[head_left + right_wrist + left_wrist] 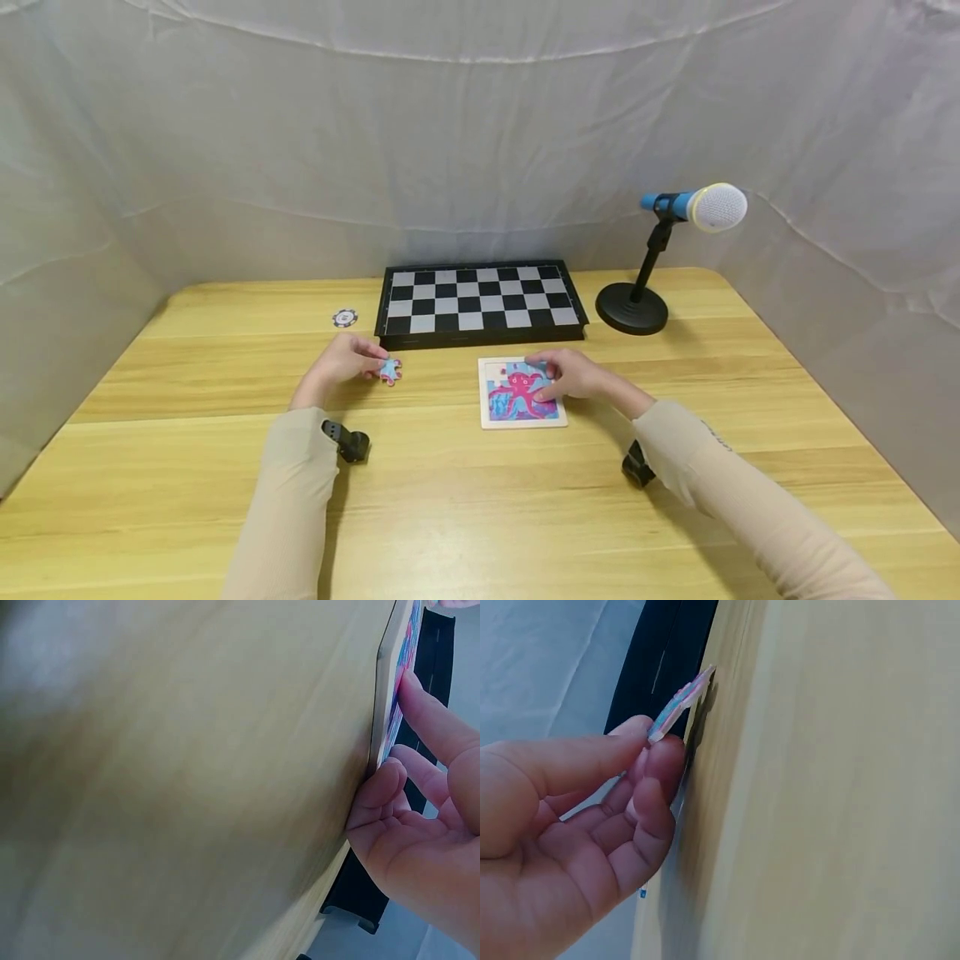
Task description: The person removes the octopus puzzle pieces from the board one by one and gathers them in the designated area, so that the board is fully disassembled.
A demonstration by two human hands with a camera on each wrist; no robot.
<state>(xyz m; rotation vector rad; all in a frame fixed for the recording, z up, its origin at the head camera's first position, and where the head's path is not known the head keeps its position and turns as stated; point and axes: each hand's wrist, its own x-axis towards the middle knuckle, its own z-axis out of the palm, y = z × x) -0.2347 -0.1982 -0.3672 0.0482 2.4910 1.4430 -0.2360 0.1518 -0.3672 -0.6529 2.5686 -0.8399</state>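
In the head view, my left hand pinches a small jigsaw piece between thumb and fingertips, left of the puzzle. Seen edge-on in the left wrist view, the piece is thin, blue and pink, and tilts above the wooden tabletop. A square octopus puzzle lies in a pale frame, with bare backing at its upper left. Over its right side lies my right hand, thumb on the picture and index finger at the top edge. In the right wrist view, the lower fingers bend beside the frame.
A folded black-and-white checkerboard lies behind the puzzle. To its right, a blue microphone sits on a black stand. A round poker chip lies beyond my left hand. Pale cloth hangs around the table.
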